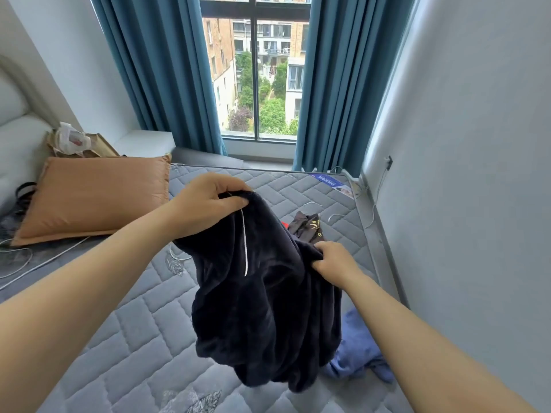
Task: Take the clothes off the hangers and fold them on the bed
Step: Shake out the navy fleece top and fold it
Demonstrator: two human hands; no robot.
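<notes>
A dark navy fleece garment [268, 308] with a thin white stripe hangs in the air over the grey quilted bed [143, 338]. My left hand [208, 201] grips its top edge, fingers curled over the fabric. Lower and to the right, my right hand [334, 260] pinches another part of the same edge. Behind the garment lies a dark piece of clothing with gold marks [307, 228] and a bit of red. A blue garment [357, 350] lies crumpled on the bed at the right. White wire hangers [335, 217] rest on the mattress further back.
An orange pillow [95, 198] lies at the left of the bed, with white cables [18, 263] in front of it. A wall [477, 174] runs close along the bed's right side. Teal curtains [167, 73] frame the window beyond the bed.
</notes>
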